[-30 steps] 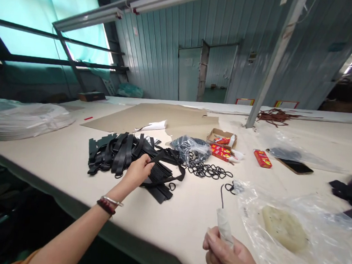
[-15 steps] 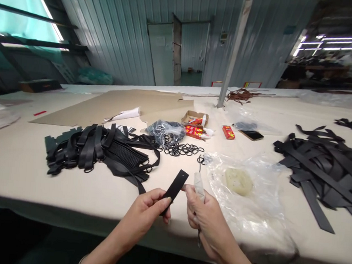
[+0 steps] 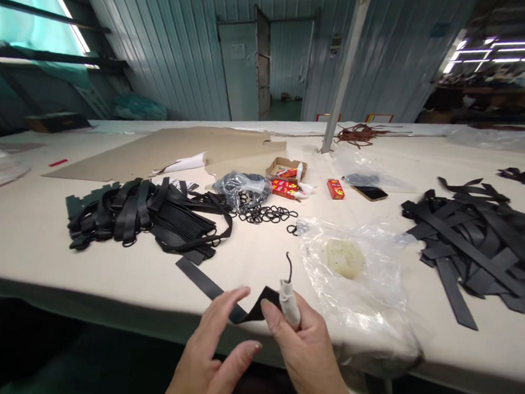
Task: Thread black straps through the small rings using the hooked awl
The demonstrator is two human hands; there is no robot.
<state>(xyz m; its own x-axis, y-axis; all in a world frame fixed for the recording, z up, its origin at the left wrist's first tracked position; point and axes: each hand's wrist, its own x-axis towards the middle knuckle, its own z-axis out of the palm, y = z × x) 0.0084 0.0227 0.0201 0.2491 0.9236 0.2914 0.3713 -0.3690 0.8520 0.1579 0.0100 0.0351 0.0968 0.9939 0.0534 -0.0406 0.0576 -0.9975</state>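
My right hand point(image 3: 302, 341) is closed round a pale wrapped handle point(image 3: 289, 303) with a thin, hooked dark wire rising from its top. Its thumb also pinches the end of a black strap point(image 3: 206, 283), which curves down to the left and lies over the table edge. My left hand point(image 3: 217, 346) is beside the strap with thumb and fingers apart, holding nothing. Beyond the hands are black rings point(image 3: 270, 214) and a clear plastic bag point(image 3: 373, 292) with a yellowish lump point(image 3: 345, 259) on it.
Bundled black straps point(image 3: 132, 210) lie at the left, loose black straps point(image 3: 479, 246) at the right. Farther back are a small open carton point(image 3: 286, 163), a red box point(image 3: 335, 189), a phone point(image 3: 369, 193) and a metal post point(image 3: 347, 69).
The black strap has passed from my left hand to my right thumb, and my left fingers have opened. The wire-tipped tool has moved slightly down. The view has shifted a little.
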